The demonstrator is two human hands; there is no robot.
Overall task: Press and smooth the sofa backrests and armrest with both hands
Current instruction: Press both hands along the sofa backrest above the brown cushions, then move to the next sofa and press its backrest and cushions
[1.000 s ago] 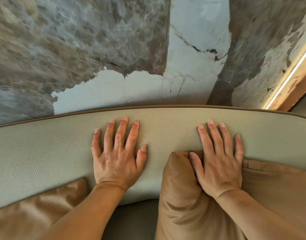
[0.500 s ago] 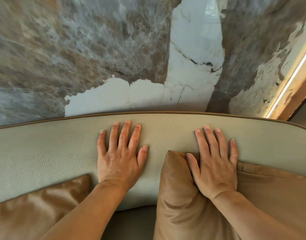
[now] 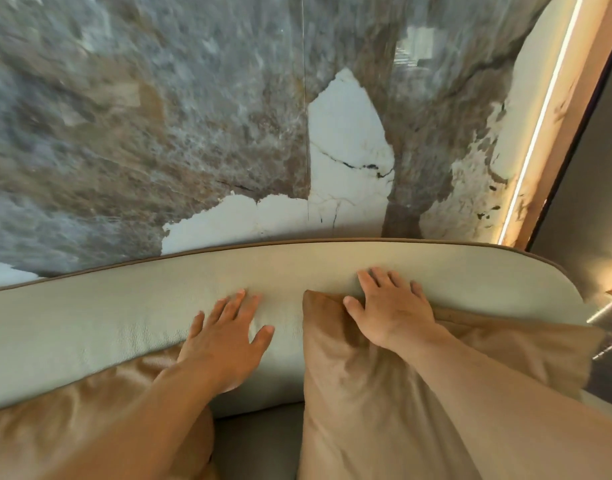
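Note:
The pale grey-green leather sofa backrest (image 3: 124, 317) runs across the view, edged with brown piping along its top. My left hand (image 3: 224, 337) lies flat on its front face, fingers spread. My right hand (image 3: 391, 306) lies palm down over the top edge of a tan cushion (image 3: 384, 393), its fingertips touching the backrest. Neither hand holds anything. The backrest's right end (image 3: 540, 282) curves down.
A second tan cushion (image 3: 72, 417) leans against the backrest at lower left, partly under my left forearm. A marble wall (image 3: 193, 133) rises right behind the sofa. A lit strip (image 3: 536, 133) and a dark panel stand at the right. The seat (image 3: 259, 441) shows between the cushions.
The view has tilted up and turned right, so the backrest's right end now shows. Both hands sit lower on the backrest, farther from its top edge, still flat.

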